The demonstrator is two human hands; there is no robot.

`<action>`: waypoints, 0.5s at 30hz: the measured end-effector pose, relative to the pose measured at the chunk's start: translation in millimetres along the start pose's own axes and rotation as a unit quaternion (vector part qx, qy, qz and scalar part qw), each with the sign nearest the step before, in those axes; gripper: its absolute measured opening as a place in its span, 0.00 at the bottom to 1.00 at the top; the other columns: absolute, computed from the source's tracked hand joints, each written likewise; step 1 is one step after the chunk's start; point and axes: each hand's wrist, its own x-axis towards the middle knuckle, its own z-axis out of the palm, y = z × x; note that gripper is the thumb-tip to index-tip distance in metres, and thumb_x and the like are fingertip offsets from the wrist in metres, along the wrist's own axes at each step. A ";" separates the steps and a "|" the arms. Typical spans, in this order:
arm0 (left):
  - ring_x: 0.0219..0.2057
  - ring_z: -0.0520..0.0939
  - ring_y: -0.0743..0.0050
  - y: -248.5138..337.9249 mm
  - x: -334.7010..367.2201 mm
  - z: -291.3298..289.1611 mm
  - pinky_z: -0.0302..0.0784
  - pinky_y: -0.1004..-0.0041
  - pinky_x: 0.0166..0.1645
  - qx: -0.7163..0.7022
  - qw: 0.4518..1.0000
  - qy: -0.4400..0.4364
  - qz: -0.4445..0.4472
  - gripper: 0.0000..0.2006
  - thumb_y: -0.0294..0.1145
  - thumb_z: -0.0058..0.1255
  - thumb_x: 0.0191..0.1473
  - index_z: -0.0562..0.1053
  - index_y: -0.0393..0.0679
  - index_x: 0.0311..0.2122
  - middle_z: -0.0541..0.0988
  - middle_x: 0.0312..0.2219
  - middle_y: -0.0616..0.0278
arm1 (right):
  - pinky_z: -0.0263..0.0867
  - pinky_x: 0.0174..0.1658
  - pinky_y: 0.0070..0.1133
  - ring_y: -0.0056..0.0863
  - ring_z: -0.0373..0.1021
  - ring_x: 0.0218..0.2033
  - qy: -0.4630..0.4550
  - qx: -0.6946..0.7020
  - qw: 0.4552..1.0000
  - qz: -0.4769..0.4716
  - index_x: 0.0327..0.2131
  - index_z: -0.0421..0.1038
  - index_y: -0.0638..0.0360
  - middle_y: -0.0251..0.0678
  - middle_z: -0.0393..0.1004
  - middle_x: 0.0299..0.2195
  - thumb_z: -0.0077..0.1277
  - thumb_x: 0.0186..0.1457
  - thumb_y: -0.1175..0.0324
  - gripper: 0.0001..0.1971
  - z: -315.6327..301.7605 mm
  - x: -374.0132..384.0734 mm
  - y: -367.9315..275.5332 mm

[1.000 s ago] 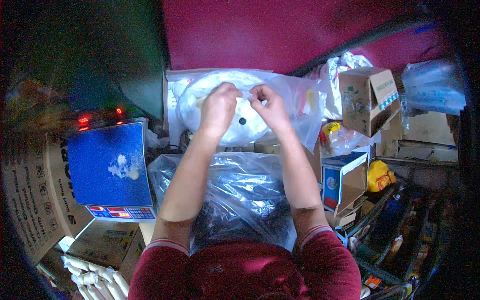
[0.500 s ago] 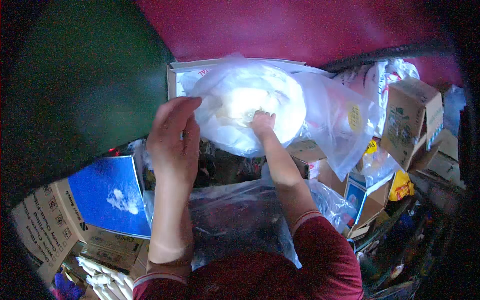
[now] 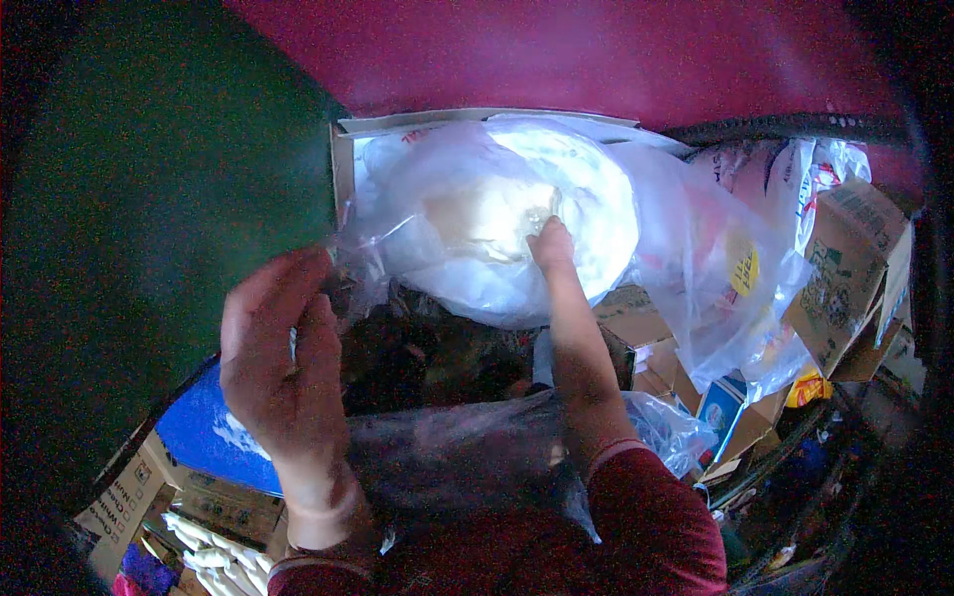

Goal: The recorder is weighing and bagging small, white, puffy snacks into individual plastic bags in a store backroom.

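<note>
While the right hand (image 3: 552,245) reaches over a wide round white form covered with shiny translucent plastic (image 3: 601,199), its fingers are bent close together at a small clear piece of plastic (image 3: 538,218), but I cannot tell if they truly pinch it. This round form lies beyond the person, at the upper middle of the view, and a pale yellowish-white patch (image 3: 482,223) shows at its centre. The left hand (image 3: 283,363) is raised to the left and nearer, with curled fingers; their tips are just beside a thin clear plastic film (image 3: 370,273), and whether they grip it I cannot tell. Behind the round form stands the edge of a shallow pale cardboard box (image 3: 343,174), and a large translucent plastic bag (image 3: 686,219) spreads to its right. The room is closed by a magenta surface (image 3: 556,60) at the back and a dark green one (image 3: 199,169) at the left. Partly behind the left wrist is a flat blue plate (image 3: 204,427), marked with white powder (image 3: 238,435). Before the person's body lies a clear, wrinkled plastic sheet (image 3: 447,457). At the right are a tilted brown cardboard box (image 3: 845,268) and a bright yellow packet (image 3: 807,389); slim white packed sticks (image 3: 221,561) lie at the lower left.
</note>
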 end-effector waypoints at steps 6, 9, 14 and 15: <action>0.39 0.72 0.67 -2.2 -1.8 3.0 0.64 0.74 0.46 -0.028 0.999 0.002 -0.016 0.12 0.17 0.45 0.40 0.73 0.33 0.34 0.73 0.34 0.55 | 0.58 0.49 0.31 0.42 0.60 0.48 0.162 -0.013 0.985 -0.053 0.42 0.62 0.69 0.52 0.64 0.44 0.53 0.40 0.63 0.26 29.5 46.3 2.2; 0.39 0.72 0.67 1.4 -0.7 -5.4 0.64 0.75 0.45 0.029 0.999 -0.011 -0.015 0.13 0.16 0.44 0.39 0.73 0.32 0.34 0.73 0.35 0.54 | 0.47 0.56 0.29 0.36 0.48 0.56 0.086 -0.092 0.987 -0.098 0.50 0.56 0.61 0.47 0.53 0.53 0.45 0.48 0.59 0.26 23.4 69.0 -17.8; 0.39 0.71 0.68 -1.1 -0.6 -4.0 0.64 0.77 0.44 -0.038 0.999 0.017 -0.015 0.14 0.15 0.43 0.39 0.72 0.31 0.35 0.72 0.37 0.54 | 0.46 0.56 0.30 0.37 0.51 0.54 0.184 -0.073 0.973 -0.119 0.51 0.57 0.54 0.43 0.57 0.52 0.36 0.52 0.60 0.22 7.5 89.7 -21.4; 0.38 0.71 0.68 -2.3 0.2 -4.1 0.65 0.77 0.43 -0.031 0.999 0.017 -0.003 0.14 0.15 0.42 0.39 0.72 0.30 0.36 0.72 0.37 0.54 | 0.49 0.54 0.32 0.39 0.55 0.52 0.223 -0.054 0.960 -0.160 0.49 0.60 0.54 0.43 0.59 0.50 0.37 0.51 0.62 0.20 4.8 88.2 -20.4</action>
